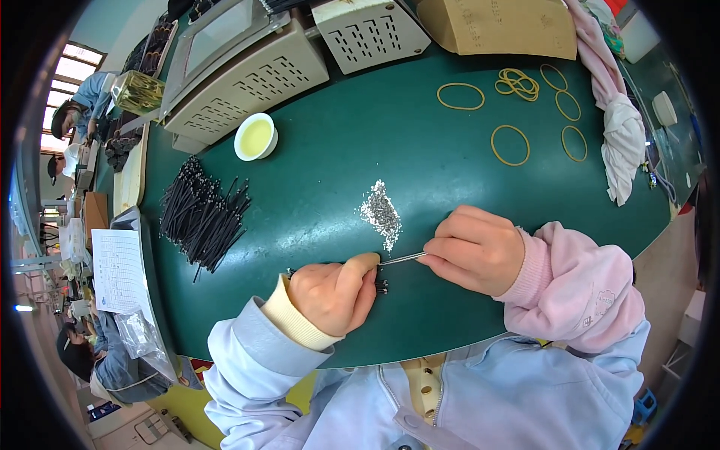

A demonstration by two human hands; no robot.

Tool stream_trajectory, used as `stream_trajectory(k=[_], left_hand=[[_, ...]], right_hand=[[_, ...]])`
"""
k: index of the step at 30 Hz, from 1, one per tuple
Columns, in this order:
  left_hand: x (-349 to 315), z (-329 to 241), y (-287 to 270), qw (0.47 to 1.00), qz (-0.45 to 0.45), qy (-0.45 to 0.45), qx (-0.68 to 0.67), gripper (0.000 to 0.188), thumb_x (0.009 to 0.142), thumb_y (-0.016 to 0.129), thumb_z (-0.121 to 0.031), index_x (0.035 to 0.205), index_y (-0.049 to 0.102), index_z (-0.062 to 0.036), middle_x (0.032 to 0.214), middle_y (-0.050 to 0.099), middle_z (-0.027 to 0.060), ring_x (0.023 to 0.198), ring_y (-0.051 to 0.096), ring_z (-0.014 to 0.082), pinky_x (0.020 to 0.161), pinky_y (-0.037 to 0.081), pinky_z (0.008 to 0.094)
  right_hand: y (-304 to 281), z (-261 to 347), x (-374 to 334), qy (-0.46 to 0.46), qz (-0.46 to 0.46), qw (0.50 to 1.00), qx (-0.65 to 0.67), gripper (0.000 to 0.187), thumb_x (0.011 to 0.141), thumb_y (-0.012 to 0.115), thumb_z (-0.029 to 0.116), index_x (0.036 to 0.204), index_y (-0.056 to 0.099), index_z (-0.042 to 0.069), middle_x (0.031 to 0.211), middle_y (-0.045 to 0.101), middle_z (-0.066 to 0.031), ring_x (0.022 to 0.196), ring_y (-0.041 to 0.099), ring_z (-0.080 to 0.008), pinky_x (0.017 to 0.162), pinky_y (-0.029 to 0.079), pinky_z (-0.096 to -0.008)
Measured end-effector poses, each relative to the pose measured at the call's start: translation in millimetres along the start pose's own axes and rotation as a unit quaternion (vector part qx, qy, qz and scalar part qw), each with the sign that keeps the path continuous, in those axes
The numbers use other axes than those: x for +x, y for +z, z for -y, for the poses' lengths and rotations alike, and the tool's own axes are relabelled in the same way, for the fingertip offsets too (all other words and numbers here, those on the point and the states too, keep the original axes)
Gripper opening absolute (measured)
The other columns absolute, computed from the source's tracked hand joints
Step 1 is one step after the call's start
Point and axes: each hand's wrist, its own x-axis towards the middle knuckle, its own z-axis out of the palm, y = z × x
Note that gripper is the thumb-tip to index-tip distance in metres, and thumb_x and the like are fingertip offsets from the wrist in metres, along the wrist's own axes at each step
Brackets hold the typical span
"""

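Observation:
In front of me my right hand point(480, 251) is closed round thin metal tweezers point(405, 259), whose tip reaches to the fingertips of my left hand. My left hand point(334, 296) is closed, thumb and forefinger pinched together, on black cables point(383, 286); their ends stick out on both sides of the fist, and the rest is hidden by my fingers. Just beyond both hands lies a small heap of tiny silvery-white metal bits point(382, 214). To the left spreads a pile of short black cables point(202, 214) with small tips.
A white bowl point(256, 137) of yellow liquid stands near beige vented machines point(247, 94). Yellow rubber bands point(517, 84) lie at the far right, near a brown paper package point(499, 28) and a white cloth point(622, 146). A paper form point(120, 270) lies left; other people sit beyond.

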Motion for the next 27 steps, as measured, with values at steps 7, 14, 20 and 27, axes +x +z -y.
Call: stream_trajectory(k=[7,14,20,27], left_hand=[[2.0,-1.6,-1.0,1.000,0.007,-0.007,-0.015,0.021,0.072,0.058,0.005,0.091,0.053,-0.0011,0.056,0.056,0.0090,0.044,0.055,0.0244,0.041,0.044,0.0334],[0.5,-3.5,-4.4,1.000,0.008,-0.016,-0.008,0.020,0.078,0.056,0.001,0.098,0.051,0.0004,0.056,0.055,0.0087,0.046,0.056,0.0224,0.045,0.046,0.0304],[-1.1,-16.0,6.4,0.929,-0.152,-0.069,-0.330,0.048,0.090,0.037,0.000,0.133,0.018,0.0006,0.083,0.051,0.0082,0.068,0.047,0.0109,0.064,0.041,0.0226],[-27.5,-24.6,1.1,0.919,-0.133,0.005,-0.372,0.063,0.090,0.034,0.004,0.140,-0.004,-0.0008,0.120,0.038,0.0164,0.100,0.045,0.0194,0.086,0.039,0.0279]], right_hand=[[0.2,-0.9,-0.6,-0.002,-0.006,1.000,-0.009,0.012,0.070,0.067,0.007,0.072,0.056,0.005,0.069,0.047,-0.0048,0.062,0.049,-0.0203,0.056,0.044,-0.0288],[-9.7,-2.4,3.4,-0.013,-0.024,1.000,0.004,0.016,0.070,0.069,0.009,0.082,0.060,0.003,0.070,0.047,-0.0059,0.063,0.050,-0.0205,0.056,0.045,-0.0287],[-10.4,34.3,30.0,0.076,-0.009,0.993,0.091,0.029,0.070,0.073,0.011,0.095,0.063,0.000,0.082,0.057,-0.0099,0.065,0.057,-0.0197,0.057,0.046,-0.0269],[17.4,68.1,46.4,0.109,-0.017,0.944,0.312,0.026,0.077,0.067,0.007,0.102,0.063,0.002,0.100,0.060,-0.0138,0.081,0.063,-0.0252,0.069,0.051,-0.0281]])
